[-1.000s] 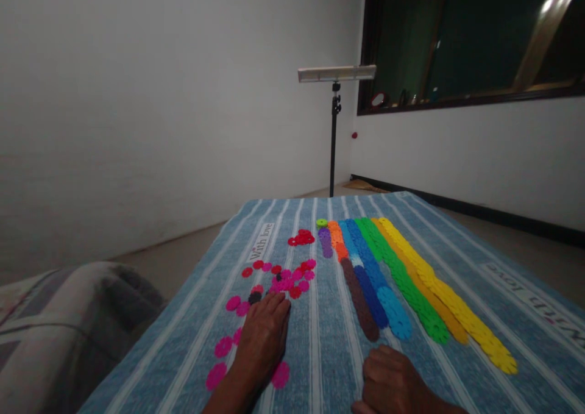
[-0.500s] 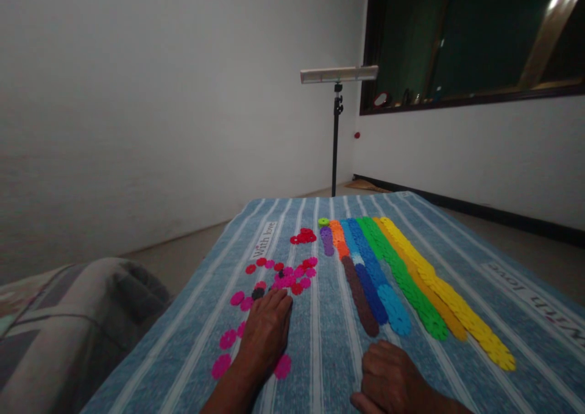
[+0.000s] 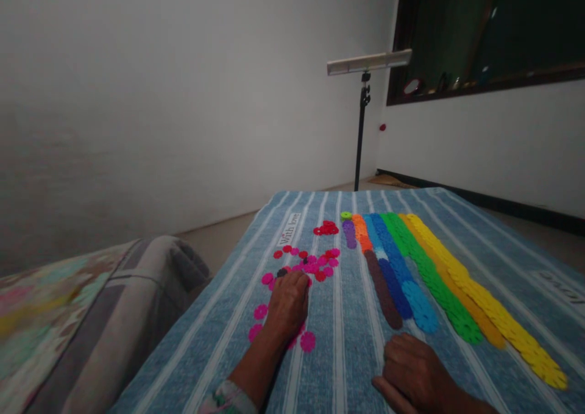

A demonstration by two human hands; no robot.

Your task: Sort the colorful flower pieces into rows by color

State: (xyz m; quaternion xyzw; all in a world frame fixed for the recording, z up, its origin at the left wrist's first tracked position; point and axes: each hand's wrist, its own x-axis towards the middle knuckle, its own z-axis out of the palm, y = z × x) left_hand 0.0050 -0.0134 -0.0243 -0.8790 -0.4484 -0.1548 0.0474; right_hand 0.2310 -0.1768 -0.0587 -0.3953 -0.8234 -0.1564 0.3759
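My left hand (image 3: 289, 301) rests palm down on the cloth among scattered pink discs (image 3: 308, 341), its fingers curled under. Whether it pinches one of them is hidden. The discs have notched, flower-like edges; some red ones (image 3: 328, 228) and a black one (image 3: 282, 272) are near them. My right hand (image 3: 411, 365) lies closed on the cloth, close to the near ends of the brown row (image 3: 382, 292) and light blue row (image 3: 420, 307). Its fingertips are turned under, so anything inside cannot be seen.
Overlapping discs form long rows, including green (image 3: 439, 286), yellow (image 3: 493, 307), orange (image 3: 362, 231) and purple (image 3: 349, 234). A striped blue cloth (image 3: 219, 341) covers the surface. A grey blanket (image 3: 159, 280) bulges on the left. A lamp stand (image 3: 360, 133) rises beyond the far edge.
The view has swung left and tipped slightly down, so the scene appears shifted right. More of my left sleeve shows. Both hands keep much the same places and poses on the cloth.
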